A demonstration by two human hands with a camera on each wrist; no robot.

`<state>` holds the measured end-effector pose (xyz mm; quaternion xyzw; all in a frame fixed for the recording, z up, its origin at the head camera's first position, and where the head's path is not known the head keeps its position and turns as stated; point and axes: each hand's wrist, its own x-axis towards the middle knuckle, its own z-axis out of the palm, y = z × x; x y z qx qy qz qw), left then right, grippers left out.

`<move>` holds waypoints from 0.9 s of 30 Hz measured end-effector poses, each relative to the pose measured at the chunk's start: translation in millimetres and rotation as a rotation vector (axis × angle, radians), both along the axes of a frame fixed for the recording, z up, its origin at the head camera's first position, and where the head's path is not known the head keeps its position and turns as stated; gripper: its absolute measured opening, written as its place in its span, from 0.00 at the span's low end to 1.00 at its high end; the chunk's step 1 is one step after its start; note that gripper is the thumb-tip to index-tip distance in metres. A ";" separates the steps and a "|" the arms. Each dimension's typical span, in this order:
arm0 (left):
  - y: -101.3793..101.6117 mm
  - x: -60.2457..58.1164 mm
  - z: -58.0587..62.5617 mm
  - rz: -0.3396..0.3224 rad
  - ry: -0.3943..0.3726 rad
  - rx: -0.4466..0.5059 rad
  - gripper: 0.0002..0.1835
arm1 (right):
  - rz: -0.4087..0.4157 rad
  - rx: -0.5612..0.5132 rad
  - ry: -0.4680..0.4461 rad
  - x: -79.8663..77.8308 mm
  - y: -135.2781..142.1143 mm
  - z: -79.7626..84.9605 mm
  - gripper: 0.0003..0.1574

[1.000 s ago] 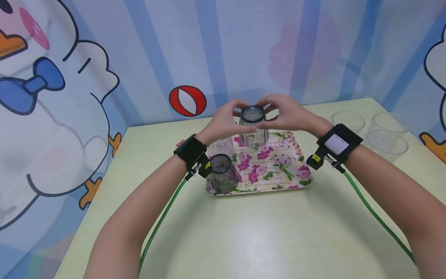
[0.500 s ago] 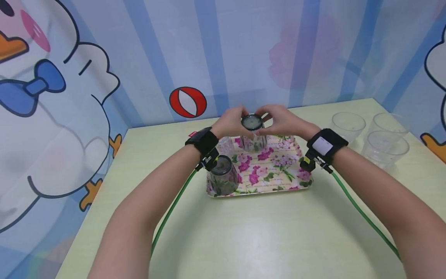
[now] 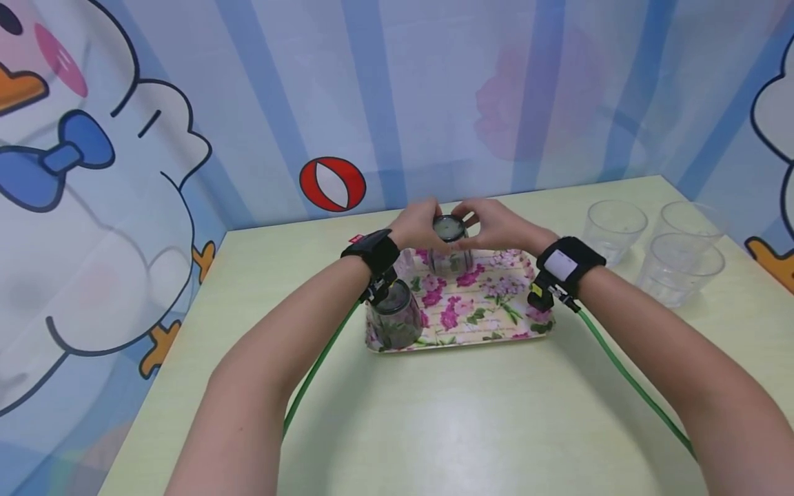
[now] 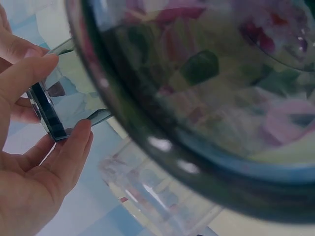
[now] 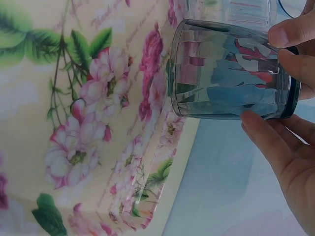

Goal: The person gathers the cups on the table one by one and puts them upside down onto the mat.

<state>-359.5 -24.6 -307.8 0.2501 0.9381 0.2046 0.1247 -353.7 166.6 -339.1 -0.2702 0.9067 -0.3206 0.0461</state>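
Head view: the left hand (image 3: 423, 226) and right hand (image 3: 499, 226) pinch an upside-down glass (image 3: 451, 263) at the far side of a tray (image 3: 484, 329). Left wrist: a second glass (image 4: 211, 113) near a clear cup (image 4: 160, 184). Right wrist: the pinched glass has a dark bottom.

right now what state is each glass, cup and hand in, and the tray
tray, flat
held glass, upside down
front glass, upside down on tray
clear glass, partly hidden, way up unclear
three cups, upright
left hand, grips held glass
right hand, grips held glass
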 end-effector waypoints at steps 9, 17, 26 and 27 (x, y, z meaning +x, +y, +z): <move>-2.2 -2.3 -2.9 -0.002 -0.011 0.006 0.28 | -0.016 0.006 -0.001 0.3 -3.6 -3.2 0.37; -2.0 -0.4 -3.8 -0.002 -0.017 -0.014 0.28 | -0.018 0.020 -0.015 -1.4 -4.1 -7.2 0.36; -1.0 -1.8 -5.4 -0.010 -0.018 -0.035 0.29 | -0.015 0.033 -0.028 -2.0 -3.8 -8.5 0.36; -0.9 -2.5 -5.4 -0.008 -0.021 -0.039 0.31 | -0.014 0.035 -0.026 -1.9 -3.8 -8.4 0.37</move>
